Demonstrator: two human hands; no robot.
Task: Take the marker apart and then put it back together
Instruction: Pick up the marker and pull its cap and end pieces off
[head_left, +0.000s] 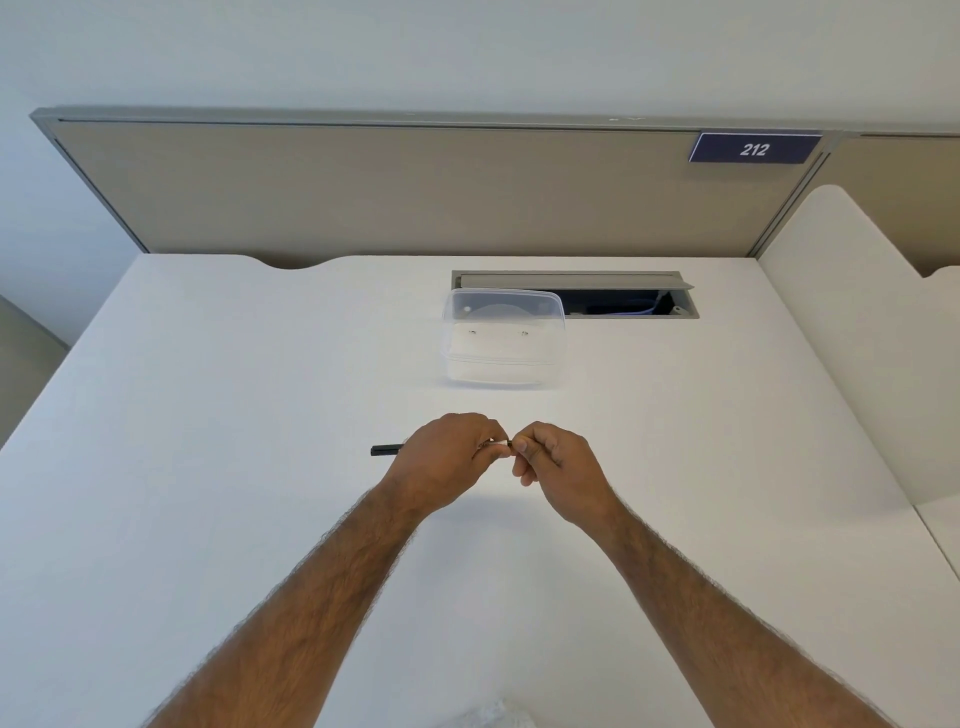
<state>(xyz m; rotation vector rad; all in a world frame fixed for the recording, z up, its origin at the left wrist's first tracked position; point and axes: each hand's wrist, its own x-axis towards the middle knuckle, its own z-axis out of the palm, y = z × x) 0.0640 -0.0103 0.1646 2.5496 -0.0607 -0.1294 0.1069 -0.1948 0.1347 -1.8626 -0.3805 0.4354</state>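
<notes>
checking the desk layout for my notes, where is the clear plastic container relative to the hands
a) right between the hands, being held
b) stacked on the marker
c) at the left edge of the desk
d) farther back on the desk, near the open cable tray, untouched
d: the clear plastic container sits farther back on the desk by the open cable tray, while the left hand and right hand hold the marker nearer the camera.
</notes>
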